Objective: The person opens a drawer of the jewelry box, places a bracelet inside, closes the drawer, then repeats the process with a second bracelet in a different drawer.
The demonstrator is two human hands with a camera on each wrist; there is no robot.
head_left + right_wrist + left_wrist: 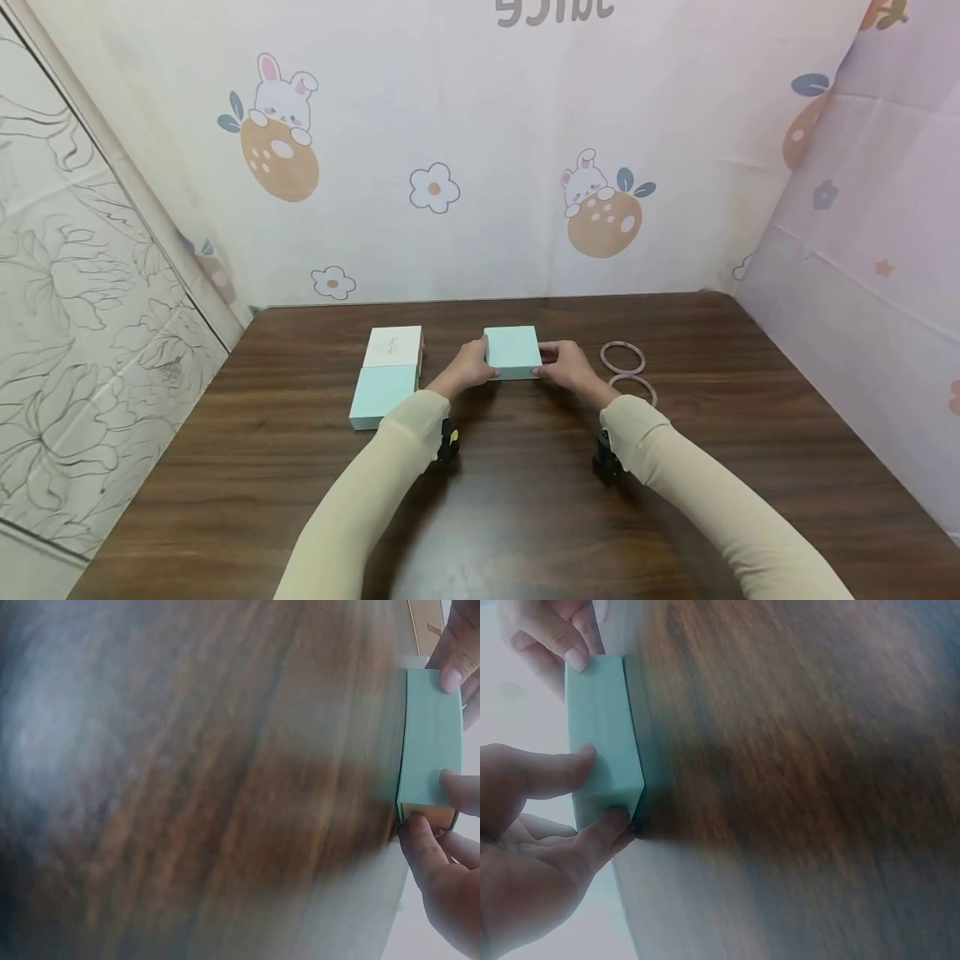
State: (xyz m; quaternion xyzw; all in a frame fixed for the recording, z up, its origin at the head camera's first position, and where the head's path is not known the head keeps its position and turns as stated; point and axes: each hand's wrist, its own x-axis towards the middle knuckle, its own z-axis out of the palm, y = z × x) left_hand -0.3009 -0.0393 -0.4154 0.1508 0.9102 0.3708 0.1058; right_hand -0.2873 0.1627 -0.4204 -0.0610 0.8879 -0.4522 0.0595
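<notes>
A small mint-green box (513,350) sits near the back middle of the table, a hand at each end. My left hand (467,367) grips its left end; in the left wrist view the thumb lies on the long green face (604,712) and fingers press the end. On the right end, my right hand (567,365) holds it likewise, thumb on the long face. In the right wrist view, a tan end panel (427,815) shows between the green edges, right at the fingertips of the right hand (442,874).
Left of the hands, a second mint-green box (384,392) adjoins a cream one (393,347) with small gold lettering. Two pinkish rings (622,357) lie close together right of the right hand. A patterned cloth (480,242) hangs behind the dark wood table (517,500).
</notes>
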